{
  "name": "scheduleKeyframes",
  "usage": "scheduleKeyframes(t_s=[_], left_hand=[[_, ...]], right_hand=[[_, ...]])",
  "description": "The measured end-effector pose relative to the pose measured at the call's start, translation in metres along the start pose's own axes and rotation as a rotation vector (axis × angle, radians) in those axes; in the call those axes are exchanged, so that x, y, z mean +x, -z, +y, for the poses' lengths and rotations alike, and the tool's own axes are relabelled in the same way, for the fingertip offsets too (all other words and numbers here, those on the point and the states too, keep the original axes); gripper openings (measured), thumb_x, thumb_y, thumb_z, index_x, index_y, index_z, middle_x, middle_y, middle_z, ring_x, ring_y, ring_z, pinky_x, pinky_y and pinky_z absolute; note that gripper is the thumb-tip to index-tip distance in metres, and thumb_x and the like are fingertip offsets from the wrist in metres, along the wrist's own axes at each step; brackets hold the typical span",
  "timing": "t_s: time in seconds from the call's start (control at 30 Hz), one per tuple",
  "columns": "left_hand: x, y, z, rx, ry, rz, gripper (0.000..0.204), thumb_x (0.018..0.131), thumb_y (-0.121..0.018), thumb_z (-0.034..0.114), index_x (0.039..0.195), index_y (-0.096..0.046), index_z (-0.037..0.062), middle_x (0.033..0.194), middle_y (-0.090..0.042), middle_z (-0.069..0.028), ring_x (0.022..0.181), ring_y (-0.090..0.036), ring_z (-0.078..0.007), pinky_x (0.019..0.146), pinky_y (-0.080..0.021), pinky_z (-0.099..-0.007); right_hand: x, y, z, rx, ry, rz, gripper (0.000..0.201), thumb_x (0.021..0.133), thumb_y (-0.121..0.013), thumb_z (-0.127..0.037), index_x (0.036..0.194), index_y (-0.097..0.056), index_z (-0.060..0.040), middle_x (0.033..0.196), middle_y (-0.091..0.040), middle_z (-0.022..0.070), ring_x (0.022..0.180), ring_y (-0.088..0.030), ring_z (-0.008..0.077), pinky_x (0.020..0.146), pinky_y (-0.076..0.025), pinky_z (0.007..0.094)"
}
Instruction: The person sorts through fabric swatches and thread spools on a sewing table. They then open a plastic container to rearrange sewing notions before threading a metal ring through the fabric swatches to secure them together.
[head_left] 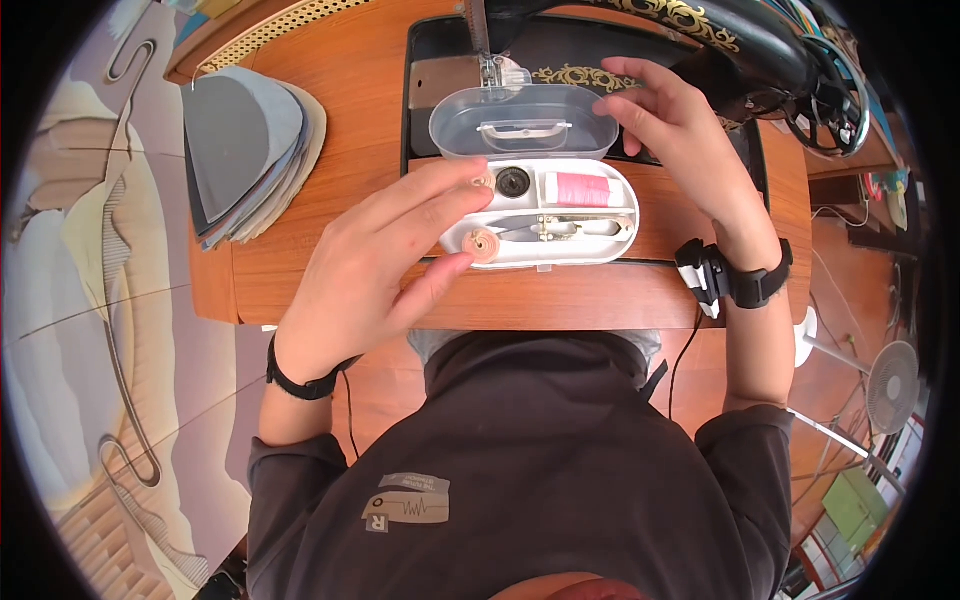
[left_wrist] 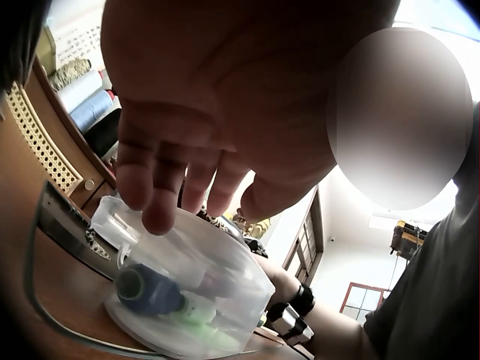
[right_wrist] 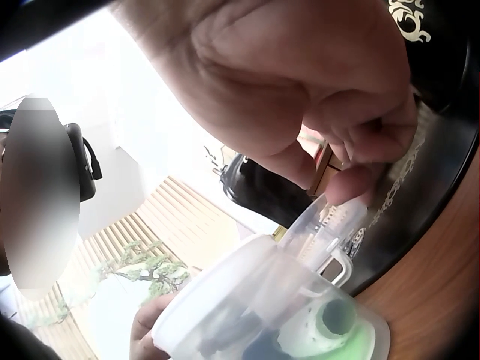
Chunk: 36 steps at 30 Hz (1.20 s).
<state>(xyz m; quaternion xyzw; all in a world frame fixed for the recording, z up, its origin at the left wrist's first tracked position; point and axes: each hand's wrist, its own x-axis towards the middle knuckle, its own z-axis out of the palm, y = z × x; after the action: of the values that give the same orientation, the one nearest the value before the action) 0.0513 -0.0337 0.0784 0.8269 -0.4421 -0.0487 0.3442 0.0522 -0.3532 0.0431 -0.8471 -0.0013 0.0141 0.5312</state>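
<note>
A sewing box (left_wrist: pixel 202 300) with translucent walls stands on the table, its clear lid (head_left: pixel 465 130) swung back. In its white tray (head_left: pixel 627 218) lie a pink thread spool (head_left: pixel 580 189), thread snips (head_left: pixel 560 229), a black round piece (head_left: pixel 513 181) and a peach-coloured spool (head_left: pixel 481 245). My left hand (head_left: pixel 365 235) reaches over the tray's left end, fingers extended. At the lid's right end is my right hand (head_left: pixel 675 125), its fingers loosely bent and a fingertip right at the edge. Through the box wall a blue spool (left_wrist: pixel 150 289) shows.
Behind the lid stands a black sewing machine (head_left: pixel 700 30) with gold ornament. A stack of fabric pieces (head_left: pixel 240 130) lies at the table's left. The wooden table's front edge (head_left: pixel 540 310) is close to the person's body. A fan (head_left: pixel 892 385) stands at the right.
</note>
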Motion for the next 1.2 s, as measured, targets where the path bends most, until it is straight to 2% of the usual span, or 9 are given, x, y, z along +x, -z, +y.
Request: scheduleKeyframes(t_s=[0.27,0.37,0.47,0.57,0.67,0.77,0.87,1.0,1.2], left_hand=[[-0.009,-0.019,-0.009,-0.193,0.293,0.087,0.095,0.081,-0.085,0.015,0.155,-0.027,0.0018,0.142,-0.045,-0.0149,0.095,-0.061,-0.0166,0.080,-0.050,-0.0280],[-0.008,-0.020,-0.010,-0.189,0.307,0.099,0.101,0.080,-0.088,0.020,0.156,-0.024,0.0015,0.143,-0.045,-0.0152,0.099,-0.061,-0.0166,0.084,-0.049,-0.0291],[-0.009,-0.027,-0.019,-0.218,0.228,0.143,0.097,0.079,-0.089,0.019,0.152,-0.030,-0.0018,0.136,-0.046,-0.0196,0.086,-0.056,-0.0166,0.078,-0.053,-0.0304],[-0.012,-0.028,-0.020,-0.171,0.235,0.133,0.104,0.079,-0.089,0.020,0.157,-0.022,-0.0012,0.141,-0.044,-0.0221,0.096,-0.062,-0.0195,0.086,-0.054,-0.0325],[-0.015,-0.036,-0.022,-0.542,0.278,0.288,0.118,0.078,-0.090,0.022,0.162,-0.010,0.0020,0.150,-0.038,-0.0280,0.121,-0.061,-0.0276,0.102,-0.050,-0.0377],[-0.020,-0.030,-0.025,-0.536,0.181,0.144,0.130,0.074,-0.093,0.025,0.164,0.000,0.0051,0.159,-0.031,-0.0291,0.143,-0.046,-0.0350,0.116,-0.039,-0.0437],[-0.020,-0.036,-0.025,-0.488,0.214,0.111,0.137,0.067,-0.097,0.038,0.164,-0.005,0.0058,0.164,-0.027,-0.0218,0.149,-0.037,-0.0340,0.120,-0.031,-0.0472],[-0.018,-0.033,-0.027,-0.356,0.106,0.079,0.128,0.065,-0.097,0.032,0.163,-0.018,0.0066,0.162,-0.033,-0.0234,0.149,-0.036,-0.0359,0.120,-0.031,-0.0475],[-0.009,-0.032,-0.020,-0.195,-0.053,0.108,0.073,0.072,-0.088,0.013,0.140,-0.063,0.0099,0.156,-0.041,-0.0263,0.141,-0.046,-0.0418,0.113,-0.040,-0.0479]], right_hand=[[0.005,-0.005,0.005,0.055,0.045,-0.017,0.045,0.095,-0.070,-0.010,0.136,-0.059,0.0043,0.101,-0.070,0.0087,0.091,-0.066,0.0124,0.083,-0.055,0.0263],[0.005,-0.004,0.007,0.062,0.049,-0.026,0.044,0.094,-0.070,-0.009,0.136,-0.060,0.0024,0.104,-0.070,0.0089,0.097,-0.067,0.0138,0.086,-0.055,0.0273],[0.002,-0.008,0.002,0.095,0.000,-0.011,0.043,0.094,-0.069,-0.007,0.135,-0.061,0.0011,0.111,-0.068,0.0098,0.099,-0.068,0.0148,0.087,-0.056,0.0286],[-0.003,-0.011,-0.002,0.195,0.060,0.065,0.043,0.094,-0.069,-0.006,0.135,-0.060,0.0011,0.120,-0.066,0.0110,0.105,-0.067,0.0157,0.089,-0.055,0.0291],[-0.014,-0.011,-0.014,0.346,0.203,0.098,0.045,0.093,-0.070,-0.006,0.136,-0.060,0.0023,0.128,-0.065,0.0117,0.115,-0.064,0.0176,0.096,-0.052,0.0305],[-0.034,-0.005,-0.017,0.293,0.373,0.073,0.047,0.091,-0.072,-0.008,0.135,-0.060,0.0037,0.131,-0.064,0.0118,0.122,-0.060,0.0196,0.102,-0.048,0.0323],[-0.051,0.006,-0.014,0.101,0.542,-0.008,0.040,0.085,-0.078,-0.017,0.118,-0.068,0.0028,0.126,-0.066,0.0161,0.123,-0.060,0.0291,0.106,-0.045,0.0396],[-0.072,-0.006,-0.021,-0.106,0.531,-0.089,0.035,0.075,-0.083,-0.013,0.107,-0.072,-0.0026,0.136,-0.058,0.0209,0.128,-0.058,0.0380,0.104,-0.049,0.0453],[-0.082,-0.023,-0.015,-0.160,0.509,-0.014,0.051,0.070,-0.089,-0.015,0.115,-0.066,-0.0063,0.149,-0.049,0.0235,0.131,-0.055,0.0437,0.102,-0.051,0.0467]])
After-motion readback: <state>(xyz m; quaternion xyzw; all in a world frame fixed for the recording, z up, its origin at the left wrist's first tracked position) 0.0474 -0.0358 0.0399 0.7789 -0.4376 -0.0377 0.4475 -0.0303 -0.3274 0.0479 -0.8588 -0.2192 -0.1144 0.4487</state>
